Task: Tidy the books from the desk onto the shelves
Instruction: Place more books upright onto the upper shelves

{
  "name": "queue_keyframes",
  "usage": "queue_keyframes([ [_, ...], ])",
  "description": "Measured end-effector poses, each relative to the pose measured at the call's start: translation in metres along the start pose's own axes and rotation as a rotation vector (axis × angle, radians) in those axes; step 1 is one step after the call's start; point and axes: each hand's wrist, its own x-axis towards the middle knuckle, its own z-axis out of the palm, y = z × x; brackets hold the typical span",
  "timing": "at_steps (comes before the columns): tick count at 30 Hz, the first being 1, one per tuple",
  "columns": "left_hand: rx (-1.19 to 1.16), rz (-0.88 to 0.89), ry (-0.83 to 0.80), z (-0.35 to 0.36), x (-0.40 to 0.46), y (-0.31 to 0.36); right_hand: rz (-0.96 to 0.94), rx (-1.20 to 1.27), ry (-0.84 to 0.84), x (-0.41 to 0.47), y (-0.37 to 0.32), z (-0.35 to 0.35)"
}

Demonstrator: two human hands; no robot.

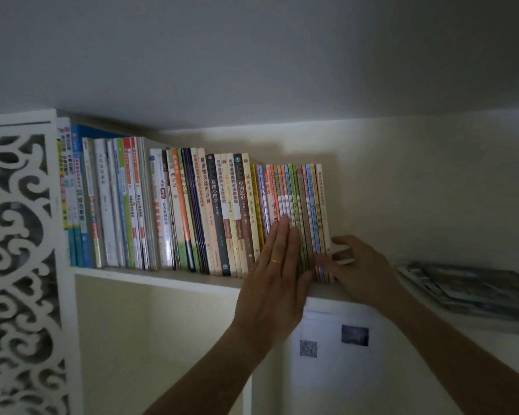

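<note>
1. Books [192, 205]: one upright row on the white shelf [150, 277], running from the carved side panel [18, 250] to the hands.
2. Left hand [274, 274]: flat, fingers straight and together, pressed on the spines of the thin books [300, 193] at the row's right end. One gold ring [276, 261].
3. Right hand [358, 265]: fingers curled round the outer face of the last thin book, thumb at the spines.
4. Two hands, two forearms in view.
5. Thin set: roughly fifteen, exact count unclear; lower spines hidden by hands.
6. One flat stack of magazines [474, 287] far right, cut off by frame.
7. Two dark stickers [354, 335] below shelf, unreadable.
</note>
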Motion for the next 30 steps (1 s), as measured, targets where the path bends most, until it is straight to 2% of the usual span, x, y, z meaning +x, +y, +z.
queue_keyframes([
  [3,-0.06,-0.041,-0.024,0.003,-0.01,0.002,-0.064,-0.133,0.077,-0.011,-0.003,0.003],
  [6,-0.056,-0.059,-0.054,0.001,-0.006,0.004,-0.107,-0.227,-0.004,-0.02,-0.01,0.004],
  [9,0.007,-0.037,-0.082,0.001,-0.018,0.01,-0.14,-0.308,0.028,-0.034,-0.009,0.003],
  [12,-0.097,-0.077,-0.019,-0.004,-0.031,0.018,-0.319,-0.42,0.123,-0.057,-0.002,0.006],
  [14,-0.092,-0.023,0.009,-0.005,-0.028,0.022,-0.443,-0.467,0.126,-0.067,0.005,0.006],
  [16,-0.024,0.05,-0.06,-0.002,-0.021,0.024,-0.555,-0.524,0.147,-0.07,0.012,0.005],
  [18,0.017,0.035,-0.139,0.004,-0.019,0.023,-0.609,-0.613,0.167,-0.069,0.017,0.005],
  [23,0.062,0.025,-0.17,0.003,-0.02,0.026,-0.45,-0.674,-0.065,-0.062,0.004,-0.001],
  [26,0.022,-0.023,-0.171,-0.002,-0.027,0.031,-0.479,-0.657,-0.015,-0.072,0.006,-0.002],
  [28,-0.043,-0.095,-0.124,-0.007,-0.036,0.035,-0.543,-0.665,0.018,-0.08,0.011,0.001],
  [30,-0.059,-0.08,-0.061,-0.011,-0.044,0.037,-0.557,-0.701,0.016,-0.084,0.017,0.003],
])
